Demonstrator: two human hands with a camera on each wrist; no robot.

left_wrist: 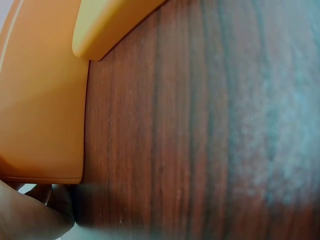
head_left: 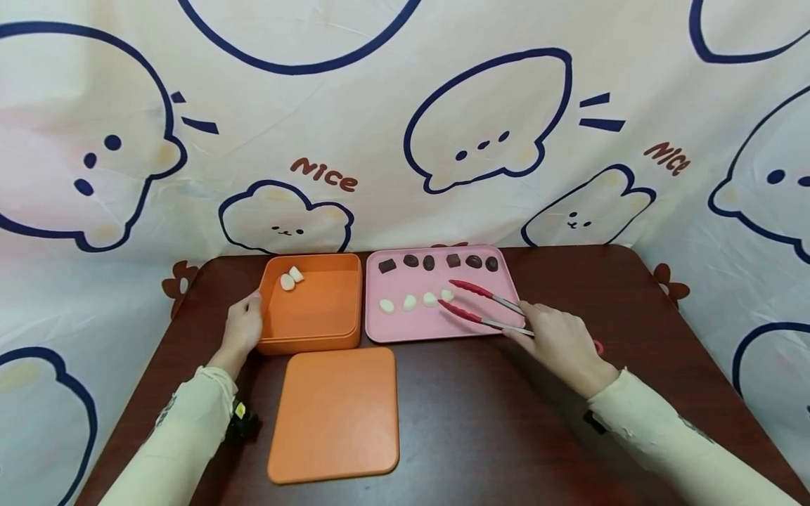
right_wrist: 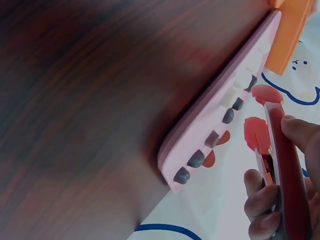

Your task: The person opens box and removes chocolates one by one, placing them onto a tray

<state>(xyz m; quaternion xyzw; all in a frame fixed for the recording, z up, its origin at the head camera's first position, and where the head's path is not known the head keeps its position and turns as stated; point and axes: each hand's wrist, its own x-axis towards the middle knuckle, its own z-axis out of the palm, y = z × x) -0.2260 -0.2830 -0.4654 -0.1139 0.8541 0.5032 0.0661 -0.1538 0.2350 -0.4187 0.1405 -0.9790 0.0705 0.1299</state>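
My right hand (head_left: 563, 344) grips red-tipped tongs (head_left: 484, 320), their arms spread apart over the right part of a pink tray (head_left: 405, 330). Near the tong tips lies a white chocolate (head_left: 447, 295), the rightmost of a short row of white pieces; nothing is pinched between the tips. Dark chocolates (head_left: 453, 261) line the tray's far side. At the left, my left hand (head_left: 243, 323) holds the left wall of an orange box (head_left: 316, 313). Two white pieces (head_left: 287, 282) lie inside its far left corner. In the right wrist view, fingers (right_wrist: 262, 207) wrap the tong handles.
An orange square lid (head_left: 335, 414) lies flat in front of the box on the dark wooden table (head_left: 481, 422). Behind the table hangs a cloth (head_left: 380, 126) printed with cartoon figures. The box stands close against the tray's left edge.
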